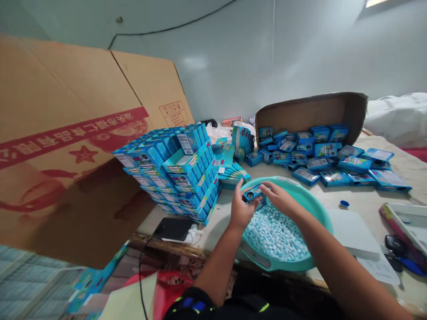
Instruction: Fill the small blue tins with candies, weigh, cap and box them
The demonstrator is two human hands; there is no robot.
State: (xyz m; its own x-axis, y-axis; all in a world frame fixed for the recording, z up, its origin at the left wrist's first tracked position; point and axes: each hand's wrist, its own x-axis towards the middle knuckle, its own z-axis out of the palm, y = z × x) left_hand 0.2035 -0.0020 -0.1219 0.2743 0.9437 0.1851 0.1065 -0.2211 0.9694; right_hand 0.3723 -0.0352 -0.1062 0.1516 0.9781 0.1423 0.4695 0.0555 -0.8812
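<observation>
My left hand (240,210) is wrapped round a small blue candy box (252,193), holding it over the left rim of a turquoise basin (320,213). At the box's right end are the fingers of my right hand (279,198), closed against it. Whether that end is open is hidden by the fingers. Pale blue and white candies (278,235) cover the bottom of the basin below my hands. Left of my hands stands a tall stack of blue display boxes (187,178) packed with small boxes.
A tipped brown carton (310,113) at the back has many blue boxes (325,164) spilling from it. Flat blue cardboard pieces (233,172) lie behind the basin. A black phone-like device (173,228) rests at the front edge. A large carton (73,89) rises at left; a white scale (353,233) sits right.
</observation>
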